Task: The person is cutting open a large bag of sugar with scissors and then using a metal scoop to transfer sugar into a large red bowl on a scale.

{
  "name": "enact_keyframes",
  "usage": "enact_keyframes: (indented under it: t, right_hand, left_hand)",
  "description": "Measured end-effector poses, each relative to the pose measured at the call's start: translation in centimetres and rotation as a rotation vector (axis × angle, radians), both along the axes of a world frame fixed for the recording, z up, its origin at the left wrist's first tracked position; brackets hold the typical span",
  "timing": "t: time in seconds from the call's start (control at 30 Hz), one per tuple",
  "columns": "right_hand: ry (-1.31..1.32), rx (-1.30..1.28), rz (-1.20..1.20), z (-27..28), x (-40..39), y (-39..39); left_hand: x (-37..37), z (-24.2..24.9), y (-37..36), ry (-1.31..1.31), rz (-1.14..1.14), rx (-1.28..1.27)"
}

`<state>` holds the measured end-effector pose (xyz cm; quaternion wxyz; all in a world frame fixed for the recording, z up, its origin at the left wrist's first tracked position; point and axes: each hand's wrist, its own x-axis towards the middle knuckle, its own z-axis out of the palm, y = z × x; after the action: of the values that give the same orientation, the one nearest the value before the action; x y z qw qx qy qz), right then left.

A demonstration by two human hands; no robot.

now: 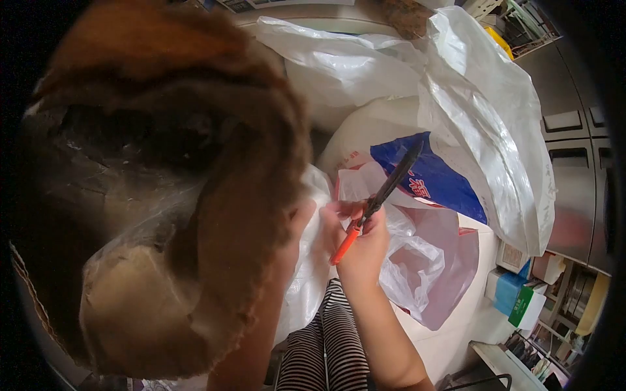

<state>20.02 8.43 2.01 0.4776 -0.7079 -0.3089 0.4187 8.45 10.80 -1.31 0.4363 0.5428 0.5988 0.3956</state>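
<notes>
Dark-bladed scissors (390, 189) with an orange-red handle are in my right hand (365, 244), the fingers closed around them and the blades pointing up and right. Beside it on the left, my left hand (301, 218) shows only as a blurred edge; its fingers are mostly hidden behind a large brown, ragged-edged object (241, 215) with clear plastic inside. White plastic (306, 267) lies between the two hands. Just beyond the blades stands a big white sack (365, 130) with a blue printed panel.
A pinkish bag with crumpled clear plastic (417, 274) is right of my right forearm. Translucent white plastic (482, 117) drapes over the sack. Steel cabinets (570, 189) line the right side, with small boxes (515, 296) below them. Striped-clothed legs (326, 345) are at the bottom.
</notes>
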Motion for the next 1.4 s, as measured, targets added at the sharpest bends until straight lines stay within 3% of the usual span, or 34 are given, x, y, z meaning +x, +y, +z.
enact_keyframes:
  t: [0.37,0.67,0.87,1.07,1.2,1.23,1.33,1.37,1.4]
  right_hand:
    - [-0.303,0.017,-0.002,-1.2,0.2,-1.3]
    - [0.05,-0.019,-0.057,-0.7,0.4,-1.3]
    - [0.022,-0.028,0.031,-1.1,0.6,-1.1]
    - [-0.038,0.145,0.009,-2.5,0.4,-2.2]
    - [0.096,0.167,-0.097,-1.2,0.5,-3.0]
    - [0.358,0.118,-0.102,-0.3,0.9,-3.5]
    - [0.032,0.223,-0.058,-0.8,2.0,-5.6]
    - [0.098,0.21,-0.172,-0.4,2.0,-6.6]
    - [-0.044,0.212,-0.168,-0.7,2.9,-7.9]
  left_hand:
    - [1.0,-0.2,-1.2,-0.073,0.041,-0.089]
    - [1.3,-1.8,-2.9,-0.109,0.121,-0.005]
    - [1.6,-1.9,-3.2,-0.17,0.126,-0.042]
    - [1.8,-2.4,-3.6,-0.178,0.162,-0.057]
    - [0.7,-1.0,-1.9,-0.172,0.186,-0.093]
    - [0.6,-0.3,-1.4,-0.203,0.214,-0.129]
    - [0.4,0.0,-0.7,-0.118,0.175,-0.096]
    - [0.3,0.1,-0.4,-0.102,0.17,-0.104]
    - [0.1,0.1,-0.2,-0.086,0.166,-0.112]
